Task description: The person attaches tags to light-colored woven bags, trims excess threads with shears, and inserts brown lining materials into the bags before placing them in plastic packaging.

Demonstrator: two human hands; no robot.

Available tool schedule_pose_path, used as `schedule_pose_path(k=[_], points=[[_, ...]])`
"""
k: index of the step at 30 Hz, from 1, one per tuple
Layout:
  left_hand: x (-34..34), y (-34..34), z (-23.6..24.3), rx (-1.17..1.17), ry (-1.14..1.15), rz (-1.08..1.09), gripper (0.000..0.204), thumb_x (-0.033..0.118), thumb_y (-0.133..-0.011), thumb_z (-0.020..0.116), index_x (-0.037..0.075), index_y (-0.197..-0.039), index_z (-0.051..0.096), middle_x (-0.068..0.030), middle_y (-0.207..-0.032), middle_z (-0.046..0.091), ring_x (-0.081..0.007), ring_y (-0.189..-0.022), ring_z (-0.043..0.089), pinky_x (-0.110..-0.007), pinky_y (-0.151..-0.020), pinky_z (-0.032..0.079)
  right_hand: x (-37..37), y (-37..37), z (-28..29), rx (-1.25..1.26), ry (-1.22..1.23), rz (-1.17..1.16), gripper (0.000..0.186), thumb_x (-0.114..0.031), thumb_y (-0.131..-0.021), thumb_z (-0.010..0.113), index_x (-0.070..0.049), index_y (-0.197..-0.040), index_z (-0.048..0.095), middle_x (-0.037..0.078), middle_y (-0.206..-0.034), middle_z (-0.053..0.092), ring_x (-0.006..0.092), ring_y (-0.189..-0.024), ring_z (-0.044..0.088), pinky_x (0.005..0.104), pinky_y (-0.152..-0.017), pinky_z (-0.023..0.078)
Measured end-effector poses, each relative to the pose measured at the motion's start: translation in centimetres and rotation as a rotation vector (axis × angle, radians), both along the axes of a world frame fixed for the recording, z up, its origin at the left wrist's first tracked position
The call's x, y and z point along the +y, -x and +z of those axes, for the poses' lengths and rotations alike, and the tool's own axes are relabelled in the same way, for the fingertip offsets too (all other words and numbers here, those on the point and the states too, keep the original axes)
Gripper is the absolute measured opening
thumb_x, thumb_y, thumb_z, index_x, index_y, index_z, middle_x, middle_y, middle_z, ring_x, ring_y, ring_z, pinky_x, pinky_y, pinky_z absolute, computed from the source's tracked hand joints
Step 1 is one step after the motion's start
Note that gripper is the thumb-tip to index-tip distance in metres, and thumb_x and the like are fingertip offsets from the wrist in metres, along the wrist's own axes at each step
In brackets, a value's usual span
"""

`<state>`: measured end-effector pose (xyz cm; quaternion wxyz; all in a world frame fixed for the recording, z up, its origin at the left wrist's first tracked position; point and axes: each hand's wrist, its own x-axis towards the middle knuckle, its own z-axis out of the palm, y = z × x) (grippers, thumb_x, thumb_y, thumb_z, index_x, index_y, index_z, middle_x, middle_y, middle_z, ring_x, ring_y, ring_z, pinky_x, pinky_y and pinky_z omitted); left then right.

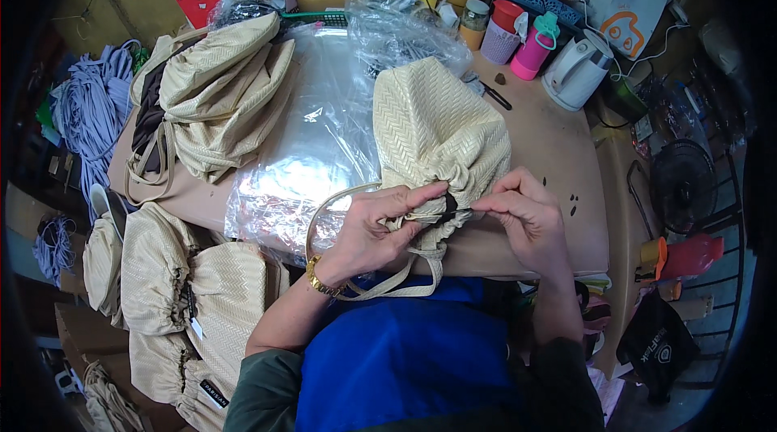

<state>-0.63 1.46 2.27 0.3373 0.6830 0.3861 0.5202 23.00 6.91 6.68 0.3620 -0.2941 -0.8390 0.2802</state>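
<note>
A cream woven drawstring bag (433, 116) lies at the table's front, its gathered opening toward me, with dark material inside and strap loops hanging over the edge. My left hand (376, 226), with a gold watch at the wrist, grips the gathered rim, fingers wrapped round it. My right hand (526, 213) is pinched just right of the opening, on something thin that I cannot make out.
The brown table (566, 189) holds a bag pile (218, 100) at left, clear plastic sheets (283, 149), a kettle (576, 68), bottles (534, 48) and a black pen-like tool (495, 95) behind. More cream bags (227, 294) sit at lower left. A fan (680, 181) stands right.
</note>
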Motion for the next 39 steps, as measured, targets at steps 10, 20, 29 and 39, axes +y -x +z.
schedule_pose_path(k=[10, 20, 29, 39], points=[[0.2, 0.0, -0.4, 0.007, -0.043, -0.001, 0.058, -0.011, -0.076, 0.063, 0.008, -0.131, 0.063, -0.0113, -0.093, 0.070, -0.0170, -0.080, 0.064, -0.027, -0.078, 0.050, -0.5, 0.2, 1.8, -0.095, -0.264, -0.070, 0.029, 0.010, -0.068, 0.063, -0.006, -0.090, 0.073, 0.010, -0.084, 0.056, 0.0264, -0.075, 0.060, 0.0358, -0.065, 0.048], [0.4, 0.0, -0.4, 0.019, -0.057, -0.010, 0.057, -0.008, -0.077, 0.064, 0.008, -0.131, 0.062, -0.0110, -0.090, 0.070, -0.0191, -0.078, 0.065, -0.029, -0.077, 0.050, -1.3, 0.7, 2.3, -0.216, -0.280, -0.065, 0.033, 0.011, -0.069, 0.061, -0.008, -0.093, 0.073, 0.010, -0.082, 0.054, 0.0275, -0.077, 0.058, 0.0375, -0.066, 0.047], [0.4, -0.2, 0.3, -0.037, -0.020, -0.025, 0.054, -0.008, -0.077, 0.065, 0.006, -0.129, 0.063, -0.0114, -0.103, 0.072, -0.0179, -0.090, 0.067, -0.029, -0.084, 0.051, -0.1, 0.2, 0.6, -0.059, 0.024, 0.071, 0.037, 0.015, -0.074, 0.055, -0.006, -0.098, 0.074, 0.012, -0.082, 0.056, 0.0268, -0.070, 0.058, 0.0342, -0.064, 0.047], [0.5, 0.0, 0.0, 0.000, -0.074, -0.020, 0.057, -0.007, -0.078, 0.065, 0.009, -0.133, 0.061, -0.0108, -0.086, 0.068, -0.0183, -0.075, 0.063, -0.028, -0.075, 0.049, -0.3, 0.7, 1.1, -0.156, -0.276, -0.002, 0.040, 0.010, -0.069, 0.058, -0.010, -0.098, 0.075, 0.009, -0.083, 0.058, 0.0274, -0.078, 0.058, 0.0374, -0.071, 0.046]])
